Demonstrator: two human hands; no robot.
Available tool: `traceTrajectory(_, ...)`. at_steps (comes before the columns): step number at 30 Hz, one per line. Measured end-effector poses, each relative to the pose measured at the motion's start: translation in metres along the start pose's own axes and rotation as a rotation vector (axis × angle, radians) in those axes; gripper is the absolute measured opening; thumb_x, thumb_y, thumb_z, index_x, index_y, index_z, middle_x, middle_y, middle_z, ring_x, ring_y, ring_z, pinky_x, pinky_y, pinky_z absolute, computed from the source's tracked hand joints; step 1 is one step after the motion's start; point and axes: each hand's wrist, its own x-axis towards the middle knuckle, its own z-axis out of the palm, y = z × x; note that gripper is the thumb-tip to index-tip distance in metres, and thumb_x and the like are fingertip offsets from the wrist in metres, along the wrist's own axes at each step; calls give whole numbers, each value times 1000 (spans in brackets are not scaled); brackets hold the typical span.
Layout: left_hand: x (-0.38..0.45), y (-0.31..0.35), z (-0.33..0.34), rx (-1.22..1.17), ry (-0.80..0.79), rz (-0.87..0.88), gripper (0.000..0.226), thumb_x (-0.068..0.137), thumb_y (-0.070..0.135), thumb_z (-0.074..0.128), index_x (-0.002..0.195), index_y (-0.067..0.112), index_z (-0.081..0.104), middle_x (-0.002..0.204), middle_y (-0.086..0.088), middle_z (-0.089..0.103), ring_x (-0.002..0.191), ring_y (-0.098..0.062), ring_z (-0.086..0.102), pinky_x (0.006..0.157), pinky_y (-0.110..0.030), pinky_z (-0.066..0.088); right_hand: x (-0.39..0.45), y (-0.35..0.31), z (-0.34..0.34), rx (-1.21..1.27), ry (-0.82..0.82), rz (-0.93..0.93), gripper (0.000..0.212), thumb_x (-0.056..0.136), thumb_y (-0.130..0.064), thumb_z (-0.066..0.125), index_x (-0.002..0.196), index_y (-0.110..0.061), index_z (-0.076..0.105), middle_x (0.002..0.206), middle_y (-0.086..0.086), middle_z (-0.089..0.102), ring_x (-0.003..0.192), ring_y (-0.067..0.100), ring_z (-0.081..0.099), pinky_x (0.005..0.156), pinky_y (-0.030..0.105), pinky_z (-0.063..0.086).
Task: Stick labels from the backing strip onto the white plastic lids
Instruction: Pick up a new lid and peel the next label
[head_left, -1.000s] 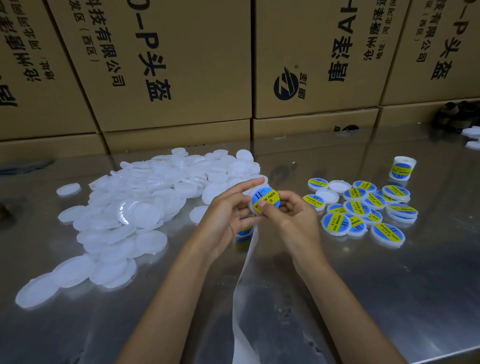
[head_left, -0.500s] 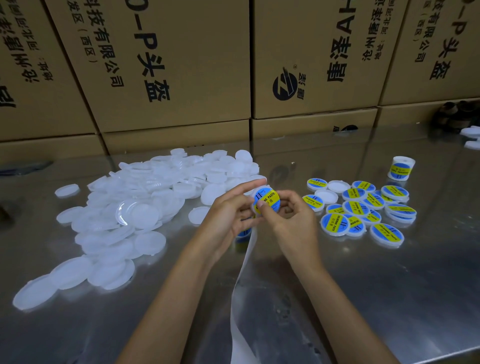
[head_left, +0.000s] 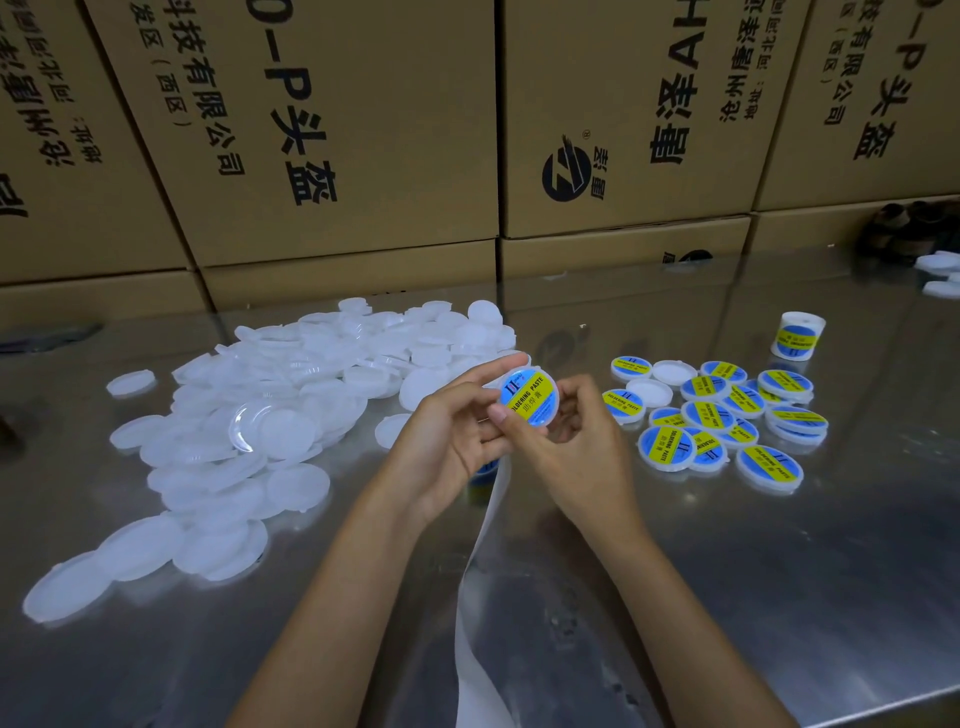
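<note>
**Labelled lid held above table centre**

White lid with blue-yellow label is held up, tilted towards the camera. Left hand fingers curl around its 9 o'clock edge; right hand thumb and fingers pinch its 5 o'clock edge. Backing strip hangs towards 6 o'clock. Unlabelled lids lie at 9 o'clock, labelled lids at 3 o'clock, on the steel table

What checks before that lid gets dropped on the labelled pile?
1. Label on held lid: ok, sits inside the rim.
2. Label pressed flat: cannot tell, right hand thumb covers one edge.
3. Left hand grip on lid: ok.
4. Room by labelled lids: ok, bare table in front.
5. Backing strip within reach: ok, hangs below the hands.
6. Blank lids left: ok.
</note>
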Motion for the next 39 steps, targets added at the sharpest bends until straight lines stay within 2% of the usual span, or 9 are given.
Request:
traceTrajectory(6, -1, 2, -2, 183, 16, -16, 39, 99, 7, 40, 128, 12, 67, 120, -17, 71, 108, -37, 70, 91, -41, 59, 0, 1, -4, -117, 30, -29, 49, 75, -73, 65, 63, -30, 42, 54, -12, 47, 52, 7, 41, 52, 29, 38)
traceTrajectory(16, -5, -2, 1, 460, 63, 58, 37, 88, -7, 68, 120, 12, 70, 105, -17, 75, 91, -33, 75, 74, -32, 62, 3, 7, -7, -141, 33, -47, 49, 101, -47, 47, 56, -30, 42, 48, -9, 42, 50, 8, 34, 50, 31, 32)
traceTrajectory(19, -2, -4, 2, 503, 206, 143, 26, 84, 3, 78, 107, 14, 73, 89, -6, 78, 73, -22, 75, 60, -28, 60, 1, 4, -4, -82, -17, -47, 44, 104, -45, 42, 60, -39, 46, 50, -14, 44, 51, 6, 36, 52, 25, 30)
traceTrajectory(21, 1, -6, 1, 508, 361, 200, 18, 82, 9, 82, 96, 17, 74, 78, -4, 76, 61, -18, 68, 54, -24, 56, -2, 4, -1, -98, -104, -27, 41, 98, -61, 40, 67, -34, 47, 54, -15, 48, 54, 6, 41, 54, 28, 33)
traceTrajectory(26, 4, -9, -3, 462, 538, 216, 20, 75, 23, 87, 79, 15, 69, 74, -6, 71, 56, -16, 57, 47, -21, 47, -6, 5, 3, -177, -221, -36, 50, 83, -77, 45, 85, -29, 59, 63, -12, 58, 57, 6, 50, 56, 27, 38)
traceTrajectory(31, 2, -4, -6, 526, 414, 198, 20, 83, 21, 82, 84, 12, 63, 72, -11, 71, 48, -20, 52, 47, -23, 47, -7, 5, 2, -279, -173, -38, 51, 95, -68, 34, 61, -31, 41, 50, -11, 45, 51, 14, 39, 53, 32, 29)
traceTrajectory(34, -2, -1, -7, 470, 192, 141, 18, 89, 10, 75, 103, 12, 64, 94, -14, 76, 65, -23, 67, 59, -24, 56, -5, 5, 0, -333, -76, -24, 57, 101, -57, 30, 53, -26, 36, 46, -6, 43, 55, 21, 42, 54, 35, 30)
traceTrajectory(37, -3, -2, -9, 470, 4, 71, 46, 89, 0, 71, 129, 21, 62, 110, -12, 74, 92, -26, 73, 78, -29, 59, 0, 5, -1, -303, 14, 9, 60, 103, -49, 31, 49, -22, 32, 43, -3, 39, 54, 27, 45, 53, 39, 35)
traceTrajectory(39, -3, -2, -8, 493, -21, 77, 51, 86, -4, 73, 131, 18, 62, 112, -13, 74, 97, -28, 73, 79, -29, 59, 0, 5, -1, -267, 23, 3, 60, 104, -44, 33, 48, -24, 32, 41, -5, 39, 52, 23, 41, 53, 40, 34)
